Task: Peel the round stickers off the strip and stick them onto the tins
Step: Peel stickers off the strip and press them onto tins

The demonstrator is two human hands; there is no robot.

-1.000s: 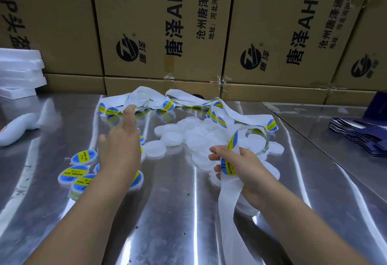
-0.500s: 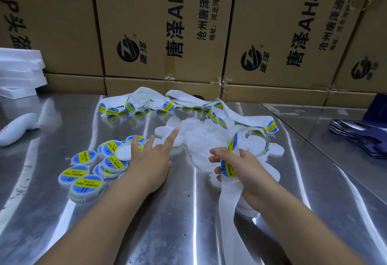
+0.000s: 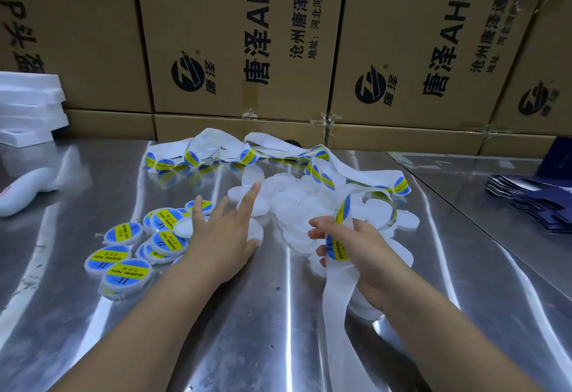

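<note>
Fetching a plain tin [image 3: 291, 203] is the step: left grip [image 3: 223, 237] spread open over them; right grip [image 3: 366, 257] pinches the strip [image 3: 335, 308] at its next sticker [image 3: 337, 247].

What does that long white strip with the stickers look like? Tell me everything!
The strip is a long, glossy white paper ribbon. It loops and twists across the far side of the shiny metal table, curls past the pile of plain white tins, and comes to the right hand, which pinches it. Round blue-and-yellow stickers sit spaced along it; the one at the hand reads SOLDERING PASTE. Below the hand, the strip is bare white and trails toward the camera.
</note>
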